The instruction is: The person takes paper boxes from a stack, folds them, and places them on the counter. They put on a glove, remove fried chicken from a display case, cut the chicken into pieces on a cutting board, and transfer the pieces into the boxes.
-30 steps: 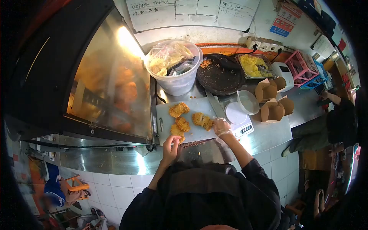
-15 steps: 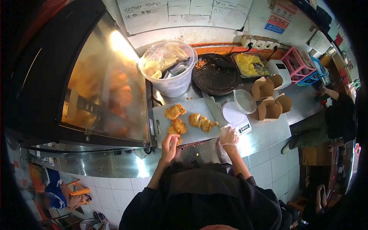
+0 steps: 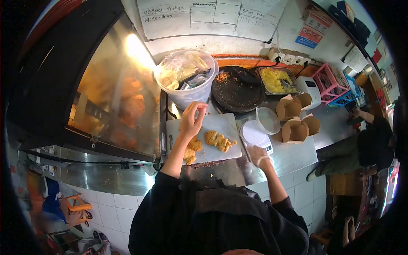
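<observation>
Over the far left part of a white cutting board (image 3: 231,120) is my left hand (image 3: 193,119), open, fingers loosely bent and nothing visible in them. It largely hides one fried chicken piece under it. Other fried chicken pieces (image 3: 190,155) lie near the board's front left. A sliced chicken cutlet (image 3: 220,141) rests at the middle right. My right hand (image 3: 259,156), in a clear glove, is closed beside the board's right edge. It appears to grip a knife (image 3: 246,151), seen nearly edge-on. Touching distance away is a white digital scale (image 3: 253,131).
A plastic tub (image 3: 191,95) with bags, a black stone mortar (image 3: 238,95) and a tray of yellow food (image 3: 278,80) stand behind. Cardboard boxes (image 3: 294,129) and a clear bowl (image 3: 267,120) are at right. A heated display case (image 3: 114,93) borders the left. Another person (image 3: 369,136) stands far right.
My left hand has moved from the front chicken piece to the board's far left. The knife has turned from flat to nearly edge-on, and my right hand has shifted slightly right and nearer.
</observation>
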Available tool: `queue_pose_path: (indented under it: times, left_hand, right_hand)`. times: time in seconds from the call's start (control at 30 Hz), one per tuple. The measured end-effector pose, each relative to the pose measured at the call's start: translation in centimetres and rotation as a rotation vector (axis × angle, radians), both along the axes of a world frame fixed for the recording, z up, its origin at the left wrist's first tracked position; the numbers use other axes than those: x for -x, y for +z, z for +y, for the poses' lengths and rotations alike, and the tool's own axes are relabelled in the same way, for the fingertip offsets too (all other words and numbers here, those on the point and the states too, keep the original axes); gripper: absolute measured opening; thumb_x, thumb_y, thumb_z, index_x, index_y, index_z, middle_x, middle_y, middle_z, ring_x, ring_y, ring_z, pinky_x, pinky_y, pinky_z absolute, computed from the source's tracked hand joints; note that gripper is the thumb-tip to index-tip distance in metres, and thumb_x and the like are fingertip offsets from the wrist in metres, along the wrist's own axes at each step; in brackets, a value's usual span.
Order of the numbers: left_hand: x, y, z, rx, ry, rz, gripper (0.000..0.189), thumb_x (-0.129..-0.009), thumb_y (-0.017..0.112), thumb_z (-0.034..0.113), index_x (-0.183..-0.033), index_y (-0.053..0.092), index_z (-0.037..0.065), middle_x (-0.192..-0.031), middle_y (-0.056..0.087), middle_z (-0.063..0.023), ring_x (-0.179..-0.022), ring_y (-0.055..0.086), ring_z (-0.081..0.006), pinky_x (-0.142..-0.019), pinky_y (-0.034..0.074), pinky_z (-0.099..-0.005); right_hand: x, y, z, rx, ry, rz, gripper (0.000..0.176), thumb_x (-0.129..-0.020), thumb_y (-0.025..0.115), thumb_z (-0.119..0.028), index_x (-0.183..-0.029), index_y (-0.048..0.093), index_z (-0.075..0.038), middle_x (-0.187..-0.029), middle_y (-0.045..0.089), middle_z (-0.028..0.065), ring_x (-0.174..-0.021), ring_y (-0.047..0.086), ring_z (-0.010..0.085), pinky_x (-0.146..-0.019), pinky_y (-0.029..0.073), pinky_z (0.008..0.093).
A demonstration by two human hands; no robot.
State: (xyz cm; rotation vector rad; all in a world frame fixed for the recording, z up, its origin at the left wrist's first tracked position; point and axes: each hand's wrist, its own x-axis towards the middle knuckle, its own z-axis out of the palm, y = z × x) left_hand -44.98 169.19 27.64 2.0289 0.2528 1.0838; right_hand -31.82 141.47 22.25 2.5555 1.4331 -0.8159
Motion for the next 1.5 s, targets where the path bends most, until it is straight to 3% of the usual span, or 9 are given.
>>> queue_pose_path:
  times: [0.17, 0.27, 0.37, 0.63, 0.97, 1.13, 1.23, 1.37, 1.5]
  left_hand:
    - [-4.4, -2.6, -3.7, -0.188, -0.22, 0.103, 0.013, -0.088, 0.058, 0.019, -0.09, 0.06, 0.006, -0.081, 0.063, -0.0098, -0.076, 0.061, -0.0226, -0.071, 0.046, -0.0361]
    - [-5.8, -6.8, -7.7, -0.251, -0.37, 0.328, 0.012, -0.088, 0.059, 0.021, -0.089, 0.06, 0.008, -0.08, 0.063, -0.0076, -0.077, 0.06, -0.0249, -0.072, 0.045, -0.0388]
    - [-6.7, -11.2, -8.7, -0.22, -0.335, 0.347, 0.015, -0.088, 0.058, 0.022, -0.087, 0.061, 0.008, -0.079, 0.063, -0.0062, -0.081, 0.058, -0.0256, -0.075, 0.045, -0.039]
    - [-6.9, -12.2, -7.3, 0.048, -0.276, 0.438, 0.028, -0.093, 0.05, 0.03, -0.095, 0.063, 0.004, -0.084, 0.063, -0.0111, -0.085, 0.054, -0.0264, -0.079, 0.044, -0.0377]
    - [-6.4, -12.9, -5.8, -0.044, -0.183, 0.408, 0.019, -0.093, 0.051, 0.024, -0.098, 0.06, 0.008, -0.087, 0.062, -0.0075, -0.086, 0.048, -0.028, -0.08, 0.038, -0.0403]
    - [-6.4, -13.0, -6.0, -0.28, -0.095, 0.474, 0.025, -0.091, 0.05, 0.022, -0.115, 0.053, 0.014, -0.1, 0.056, -0.0066, -0.094, 0.045, -0.0287, -0.087, 0.032, -0.0431]
    - [-6.2, -13.0, -6.7, -0.344, -0.084, 0.503, 0.035, -0.09, 0.051, 0.022, -0.124, 0.048, 0.015, -0.108, 0.053, -0.0084, -0.103, 0.042, -0.0312, -0.093, 0.028, -0.0447]
    - [-5.1, -13.0, -7.1, -0.361, -0.047, 0.487, 0.041, -0.089, 0.053, 0.024, -0.128, 0.045, 0.013, -0.117, 0.051, -0.0086, -0.115, 0.037, -0.0326, -0.098, 0.024, -0.0486]
    - [-4.8, -12.8, -6.4, -0.399, -0.018, 0.477, 0.041, -0.09, 0.051, 0.023, -0.129, 0.043, 0.013, -0.123, 0.05, -0.0095, -0.123, 0.033, -0.0345, -0.1, 0.022, -0.0529]
  right_hand:
    - [-1.2, 0.3, -3.1, -0.024, -0.159, 0.498, 0.029, -0.097, 0.034, -0.028, -0.105, 0.056, -0.01, -0.089, 0.061, 0.017, -0.085, 0.06, 0.0317, -0.076, 0.046, 0.0411]
    - [-1.8, -1.5, -3.7, -0.139, -0.042, 0.546, 0.038, -0.099, 0.03, -0.034, -0.101, 0.06, -0.01, -0.088, 0.062, 0.0163, -0.081, 0.058, 0.0289, -0.075, 0.045, 0.0401]
    - [-2.4, -3.8, -4.0, -0.12, -0.153, 0.636, 0.059, -0.095, 0.029, -0.057, -0.096, 0.06, -0.007, -0.075, 0.059, 0.0141, -0.071, 0.054, 0.0277, -0.068, 0.044, 0.038]
    - [-2.1, -4.7, -3.1, -0.021, -0.06, 0.524, 0.05, -0.099, 0.021, -0.043, -0.105, 0.054, -0.005, -0.1, 0.06, 0.0254, -0.099, 0.055, 0.0425, -0.085, 0.042, 0.0461]
    - [-1.1, -1.5, 0.4, 0.13, -0.207, 0.543, 0.053, -0.098, 0.025, -0.046, -0.101, 0.056, -0.003, -0.092, 0.06, 0.0274, -0.089, 0.056, 0.0437, -0.081, 0.042, 0.0474]
    - [-0.6, -3.9, 1.2, 0.179, 0.054, 0.397, 0.029, -0.096, 0.031, -0.02, -0.117, 0.047, -0.009, -0.1, 0.062, 0.0237, -0.098, 0.06, 0.0403, -0.08, 0.047, 0.0484]
    - [-0.5, -4.2, 0.1, 0.036, 0.011, 0.414, 0.04, -0.099, 0.027, -0.034, -0.105, 0.052, -0.002, -0.091, 0.06, 0.0277, -0.087, 0.059, 0.0446, -0.075, 0.045, 0.0499]
    - [0.3, -4.6, -0.6, -0.063, 0.046, 0.342, 0.043, -0.099, 0.027, -0.036, -0.109, 0.053, -0.004, -0.091, 0.061, 0.0266, -0.088, 0.058, 0.0456, -0.081, 0.044, 0.0514]
    - [0.7, -3.7, 1.2, 0.123, -0.077, 0.334, 0.04, -0.099, 0.028, -0.035, -0.11, 0.054, -0.006, -0.094, 0.061, 0.0254, -0.09, 0.058, 0.0442, -0.082, 0.045, 0.0503]
